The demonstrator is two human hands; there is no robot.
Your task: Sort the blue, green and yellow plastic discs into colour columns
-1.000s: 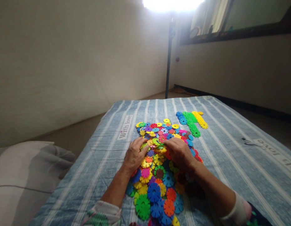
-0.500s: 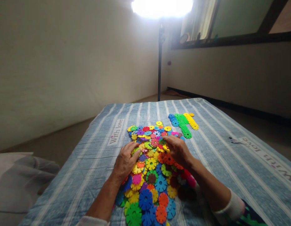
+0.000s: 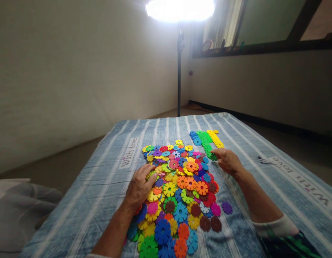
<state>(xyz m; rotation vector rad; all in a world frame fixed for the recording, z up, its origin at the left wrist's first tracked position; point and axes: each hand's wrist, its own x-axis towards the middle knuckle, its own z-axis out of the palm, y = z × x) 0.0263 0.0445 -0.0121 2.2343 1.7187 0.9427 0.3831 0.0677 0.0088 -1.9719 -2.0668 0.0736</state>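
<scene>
A wide heap of notched plastic discs [image 3: 169, 189] in many colours lies in front of me. My left hand [image 3: 141, 182] rests on the heap's left edge, fingers apart and slightly bent, with no disc gripped. Farther off to the right, my right hand [image 3: 227, 160] has thumb and forefinger closed on a green notched disc [image 3: 213, 157] at the near end of a green row [image 3: 207, 146]. Beside that row are a yellow row [image 3: 216, 139] and a shorter group of blue discs [image 3: 196, 139]. The discs within each row overlap.
Everything lies on a blue striped cloth [image 3: 98, 179] covering a raised flat surface. A bright lamp on a black stand [image 3: 179, 75] is behind its far edge. Pale fabric [image 3: 18, 211] sits low at the left. A purple disc [image 3: 227, 207] lies right of the heap.
My right hand has moved from the heap's upper right side out to the near end of the green row. My left hand has stayed on the heap. The view has shifted slightly.
</scene>
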